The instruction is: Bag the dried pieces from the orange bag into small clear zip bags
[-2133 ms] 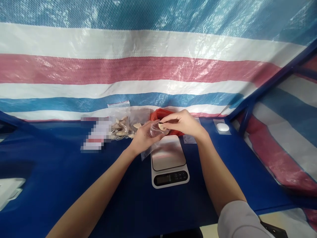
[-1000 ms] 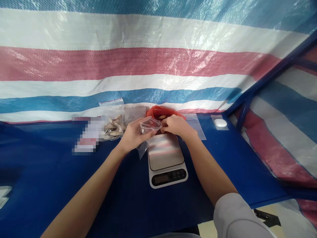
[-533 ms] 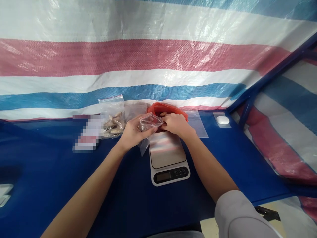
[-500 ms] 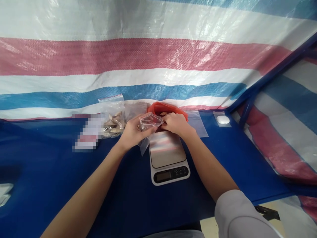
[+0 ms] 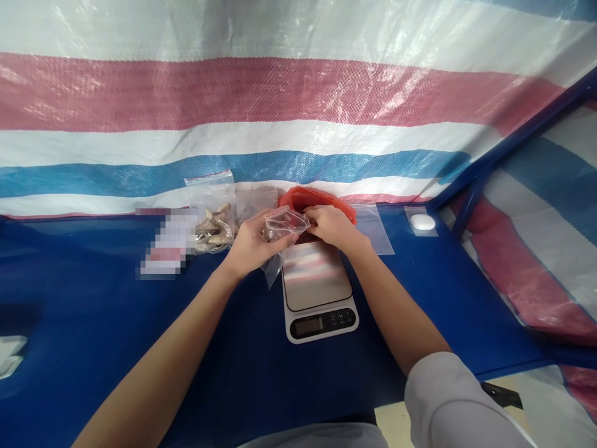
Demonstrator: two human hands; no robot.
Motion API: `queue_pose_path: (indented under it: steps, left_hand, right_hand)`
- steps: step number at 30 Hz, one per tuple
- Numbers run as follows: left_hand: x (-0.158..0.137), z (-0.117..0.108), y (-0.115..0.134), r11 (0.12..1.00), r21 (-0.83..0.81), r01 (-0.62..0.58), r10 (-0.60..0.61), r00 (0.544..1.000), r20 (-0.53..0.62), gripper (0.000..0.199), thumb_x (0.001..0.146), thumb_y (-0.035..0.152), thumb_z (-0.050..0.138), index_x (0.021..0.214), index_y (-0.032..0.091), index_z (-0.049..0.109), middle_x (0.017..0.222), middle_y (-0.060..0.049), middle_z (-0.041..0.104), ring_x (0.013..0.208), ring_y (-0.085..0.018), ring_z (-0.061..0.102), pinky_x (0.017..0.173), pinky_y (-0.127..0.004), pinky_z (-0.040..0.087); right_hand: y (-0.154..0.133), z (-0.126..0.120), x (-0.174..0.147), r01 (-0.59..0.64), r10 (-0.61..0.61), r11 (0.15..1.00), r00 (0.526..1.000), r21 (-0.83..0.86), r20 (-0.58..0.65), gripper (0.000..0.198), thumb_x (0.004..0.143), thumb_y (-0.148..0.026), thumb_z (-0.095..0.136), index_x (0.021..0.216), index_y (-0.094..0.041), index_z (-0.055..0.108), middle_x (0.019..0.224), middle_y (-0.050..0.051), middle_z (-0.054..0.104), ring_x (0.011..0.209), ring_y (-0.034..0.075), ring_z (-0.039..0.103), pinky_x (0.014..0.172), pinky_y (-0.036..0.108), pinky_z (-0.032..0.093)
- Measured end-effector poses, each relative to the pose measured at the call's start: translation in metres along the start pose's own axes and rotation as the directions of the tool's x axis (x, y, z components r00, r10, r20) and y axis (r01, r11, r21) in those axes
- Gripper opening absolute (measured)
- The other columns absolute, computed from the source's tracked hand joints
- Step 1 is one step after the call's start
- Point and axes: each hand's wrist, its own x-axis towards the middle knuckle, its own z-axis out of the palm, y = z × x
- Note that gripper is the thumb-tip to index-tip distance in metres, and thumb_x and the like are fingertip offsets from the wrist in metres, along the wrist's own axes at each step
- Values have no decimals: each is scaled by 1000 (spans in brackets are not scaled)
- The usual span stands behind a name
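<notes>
Head view, near to far: blue table (image 5: 242, 386), smooth, spanning the scene; pale floor (image 5: 394, 426) showing past its near right edge. White object (image 5: 10, 356), cut off at the left border. White scale (image 5: 321, 292), centre, its metal plate mirroring stripes. Left hand (image 5: 254, 242), curled around a clear bag (image 5: 285, 224), mouth gaping, near the scale's far left corner. Right hand (image 5: 332, 225), fingers bunched at the mouth of the red bag (image 5: 317, 198); whether they grip anything cannot be told. That bag stands open just beyond the scale. Clear pouch (image 5: 215, 225) of pale brown pieces, left; pixelated sheet (image 5: 170, 246) beside it. Flat plastic sleeve (image 5: 377, 231), right. White oval (image 5: 422, 222), farther right. Striped sheeting (image 5: 261, 93), red, white and blue, closes the far side; blue frame bar (image 5: 520, 142) slants up at right.
</notes>
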Motion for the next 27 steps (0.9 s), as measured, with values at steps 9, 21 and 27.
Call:
queue_pose_path:
  steps: [9,21,27]
  left_hand:
    - [-1,3,0,999,-12,29,-29,999,23,53,79,45,79,124,20,69,113,-10,75,107,-30,70,102,-47,54]
    - [-1,0,-2,999,22,41,-41,998,38,52,81,44,77,124,17,68,115,-12,74,104,-28,70,95,-43,55]
    - [-1,4,-1,1000,22,-12,11,998,62,48,81,41,76,123,18,68,114,-10,72,101,-26,69,90,-40,54]
  right_hand:
    - [-5,-6,-3,-23,24,1000,998,-11,54,26,93,-18,55,106,-21,78,117,9,75,105,25,68,91,32,49]
    - [10,-33,-10,59,-20,887,996,458,-89,20,85,-17,61,92,-21,79,83,2,76,74,17,67,71,30,53]
    - [-19,-59,-22,260,-161,825,959,503,-232,15,88,-21,63,91,-20,78,93,3,75,82,17,67,73,29,53]
